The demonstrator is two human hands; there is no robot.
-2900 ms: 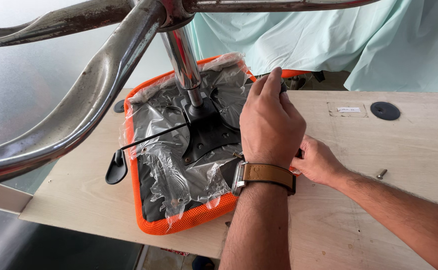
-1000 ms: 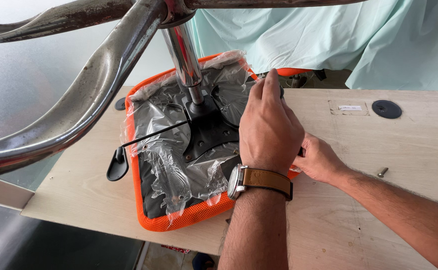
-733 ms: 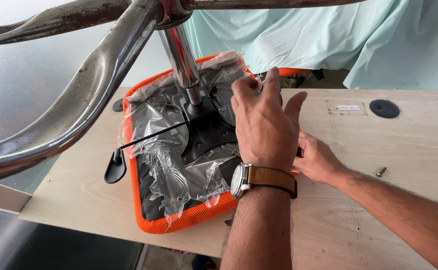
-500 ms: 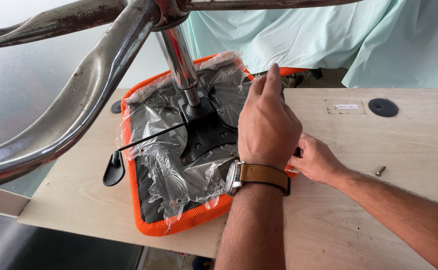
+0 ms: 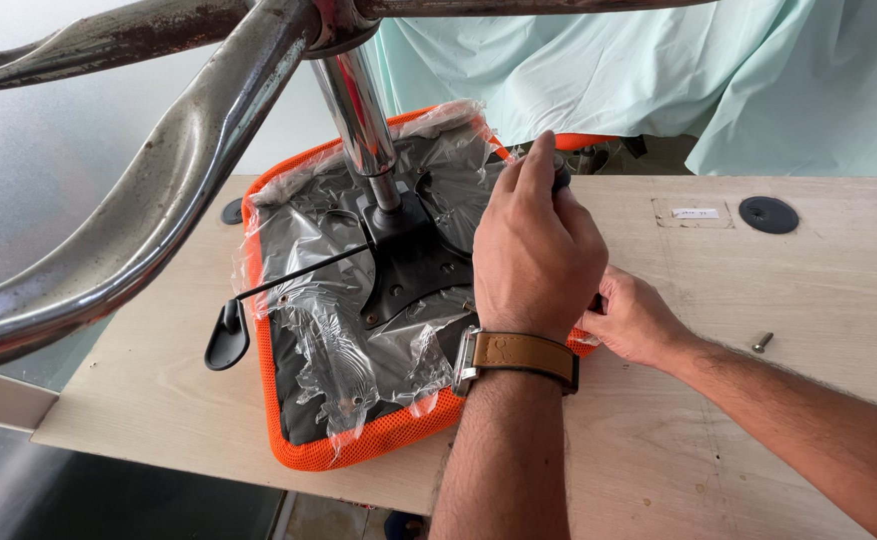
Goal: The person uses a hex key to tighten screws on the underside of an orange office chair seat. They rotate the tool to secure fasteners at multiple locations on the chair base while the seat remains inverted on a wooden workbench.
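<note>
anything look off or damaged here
The chrome chair base has rusty, pitted patches near its hub. The clear plastic wrap on the upside-down orange seat is torn and crumpled. One loose bolt lies on the plywood table, apart from the seat.

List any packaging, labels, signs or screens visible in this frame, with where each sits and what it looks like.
Clear plastic wrap: crinkled, torn film over the underside of the upturned orange seat, left of the left hand.
Small label: white rectangular strip stuck flat on the wooden table, far right, beside a round black cap.
No signs or screens in view.
</note>
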